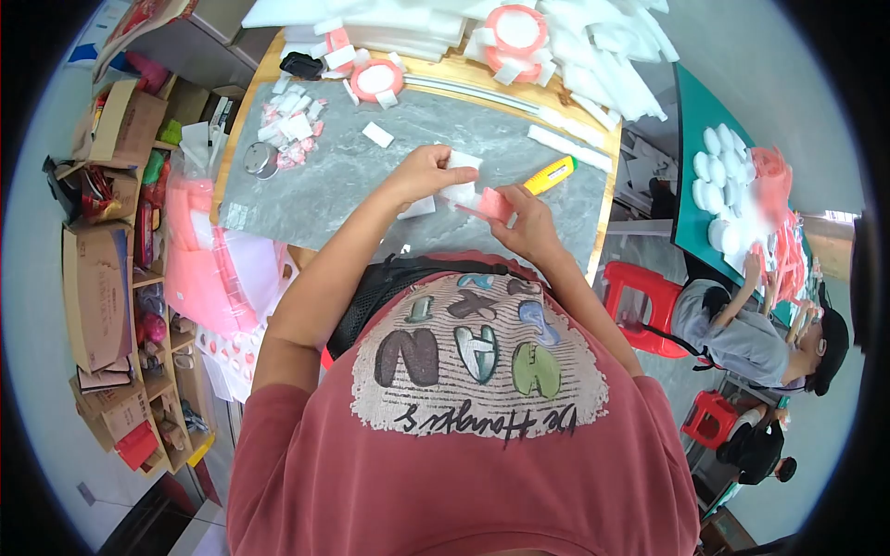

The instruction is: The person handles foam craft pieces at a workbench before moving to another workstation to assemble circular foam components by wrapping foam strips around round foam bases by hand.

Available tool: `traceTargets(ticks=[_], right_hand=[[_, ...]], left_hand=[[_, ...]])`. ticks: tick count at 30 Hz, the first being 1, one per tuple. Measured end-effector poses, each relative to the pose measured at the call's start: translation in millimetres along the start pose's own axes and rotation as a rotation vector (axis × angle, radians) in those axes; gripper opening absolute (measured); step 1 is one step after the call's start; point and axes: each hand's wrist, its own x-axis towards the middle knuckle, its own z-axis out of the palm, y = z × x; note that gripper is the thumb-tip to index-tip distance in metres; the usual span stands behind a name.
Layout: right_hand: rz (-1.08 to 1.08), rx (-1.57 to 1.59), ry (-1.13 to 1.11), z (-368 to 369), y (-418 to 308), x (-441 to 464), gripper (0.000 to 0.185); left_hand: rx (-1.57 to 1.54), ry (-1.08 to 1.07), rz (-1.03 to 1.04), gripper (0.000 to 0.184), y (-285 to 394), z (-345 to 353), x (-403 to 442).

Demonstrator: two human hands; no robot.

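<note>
My left hand (422, 176) is closed on a small white foam piece (464, 162) above the grey tabletop (343, 185). To its right, my right hand (528, 222) pinches a pink piece (493, 204), which meets the white foam between both hands. Another white block (419, 207) lies just below my left hand. A yellow cutter (551, 175) rests on the table to the right of my hands. One more white block (377, 134) lies farther up the table.
Pink and white scraps (293, 128) lie near a round metal container (260, 160) at the left. Pink rings (376, 81) and white foam sheets (371, 20) are at the back. Two people sit by red stools (649, 292) at the right, near a green table (688, 167).
</note>
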Motion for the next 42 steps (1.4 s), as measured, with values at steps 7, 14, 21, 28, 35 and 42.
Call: traceTargets(ticks=[7, 14, 21, 28, 35, 42], right_hand=[[0.09, 0.125, -0.029, 0, -4, 3, 0.034], [0.329, 0.896, -0.045, 0, 7, 3, 0.03], [0.379, 1.006, 0.045, -1, -10, 4, 0.052], [0.356, 0.87, 0.05, -4, -7, 9, 0.046], [0.27, 0.569, 0.022, -23, -16, 17, 0.046], [0.329, 0.446, 0.054, -49, 11, 2, 0.045]], left_hand=[[-0.448, 0.153, 0.103, 0.027, 7, 0, -9], [-0.862, 0.079, 0.1, 0.026, 4, -11, -11], [-1.014, 0.079, 0.118, 0.025, 4, -9, -8], [-0.952, 0.192, 0.065, 0.024, -8, -16, -4], [-0.927, 0.214, 0.035, 0.023, -6, -22, -4], [-1.047, 0.559, 0.073, 0.03, -35, -87, 1]])
